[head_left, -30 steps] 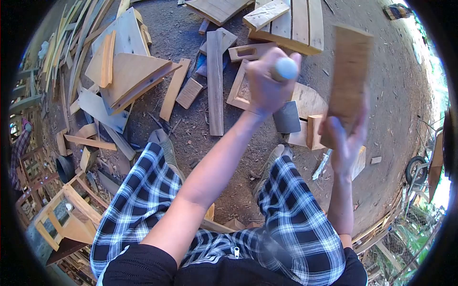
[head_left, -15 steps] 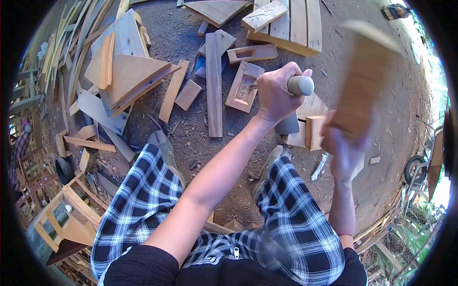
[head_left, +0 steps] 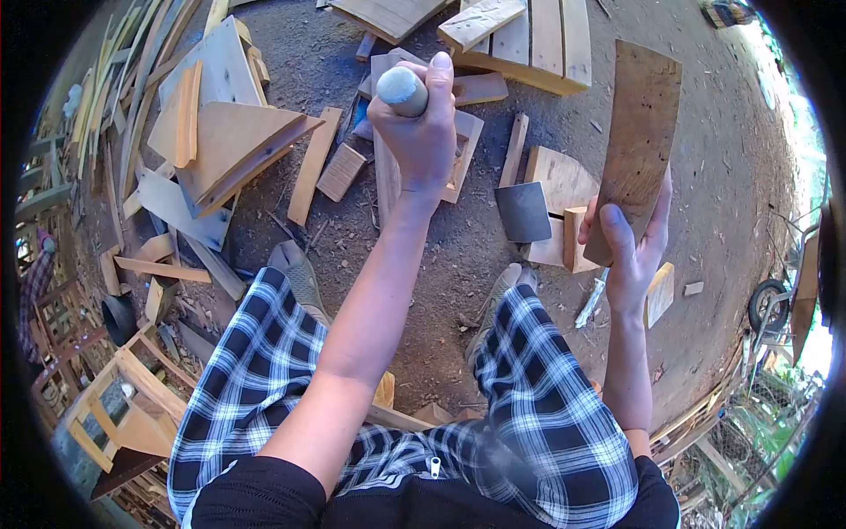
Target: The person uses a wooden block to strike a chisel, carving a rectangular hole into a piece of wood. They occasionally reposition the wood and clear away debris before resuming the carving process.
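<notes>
My left hand (head_left: 421,132) is closed around a round grey tool handle (head_left: 401,90), held above a hollowed wooden frame piece (head_left: 464,141) and a long plank on the ground. The hand hides the tool's lower end. My right hand (head_left: 631,256) grips the lower end of a flat brown wooden board (head_left: 636,132), held upright over the dirt. Between the hands, a dark grey square plate (head_left: 523,212) lies beside pale wood blocks (head_left: 564,189). My legs in blue plaid trousers (head_left: 538,388) fill the lower part of the view.
Offcuts and planks litter the dirt ground: a stack of triangular boards (head_left: 225,132) at left, a slatted pallet (head_left: 538,40) at the top. A wooden frame stand (head_left: 123,406) sits lower left. A wheel (head_left: 765,304) and fencing are at right.
My left hand has moved left and up with the handle, away from the dark plate. The board in my right hand, blurred in motion before, is now steady and upright.
</notes>
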The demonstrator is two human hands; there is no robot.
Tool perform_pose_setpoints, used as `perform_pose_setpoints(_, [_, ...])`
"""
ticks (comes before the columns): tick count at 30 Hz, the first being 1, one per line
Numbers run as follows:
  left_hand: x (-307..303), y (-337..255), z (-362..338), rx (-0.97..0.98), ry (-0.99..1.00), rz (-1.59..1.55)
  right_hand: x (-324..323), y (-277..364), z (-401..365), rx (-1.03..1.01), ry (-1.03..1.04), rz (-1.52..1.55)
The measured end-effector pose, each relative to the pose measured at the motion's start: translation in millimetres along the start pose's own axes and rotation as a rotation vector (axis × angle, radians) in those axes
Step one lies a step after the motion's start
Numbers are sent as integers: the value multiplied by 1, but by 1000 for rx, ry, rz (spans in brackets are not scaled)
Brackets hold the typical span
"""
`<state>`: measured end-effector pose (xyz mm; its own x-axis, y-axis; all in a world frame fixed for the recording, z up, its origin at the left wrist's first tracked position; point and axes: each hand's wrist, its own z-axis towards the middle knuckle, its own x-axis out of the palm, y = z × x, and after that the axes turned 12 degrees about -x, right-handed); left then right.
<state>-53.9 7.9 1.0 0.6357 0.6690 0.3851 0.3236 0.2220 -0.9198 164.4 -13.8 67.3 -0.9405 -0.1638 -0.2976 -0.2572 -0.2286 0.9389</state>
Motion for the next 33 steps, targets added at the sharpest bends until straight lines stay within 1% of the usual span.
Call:
perform_pose_setpoints(3, [-1,6,0,15,22,37,0,-2,-1,-24,1,-33])
perform_pose_setpoints(7, [-3,15,-2,20,42,96,1,-4,-2,-7,30,-46])
perform_pose_setpoints(12, [0,9,-4,28,62,68,2,3,-4,-12,45,-44])
perform_pose_setpoints(14, [-1,8,-3,50,70,69,3,5,-3,-39,60,-46])
perform_pose_setpoints(16, [0,10,-5,69,49,187,2,3,-2,-65,62,-70])
perform_pose_setpoints(24, [3,8,-8,49,68,150,2,-1,-2,-128,71,-105])
perform_pose_setpoints(26, [4,7,-8,49,70,151,0,-3,-1,-159,103,-153])
perform_pose_setpoints(28, [7,4,-11,59,74,267,2,-1,0,-166,107,-139])
perform_pose_setpoints(29, [10,3,-12,62,73,268,4,0,1,-171,108,-125])
perform_pose_setpoints(31, [17,5,-16,143,99,291,5,7,3,-154,90,-103])
perform_pose_setpoints(33, [27,8,-21,179,114,309,5,18,8,-138,79,-77])
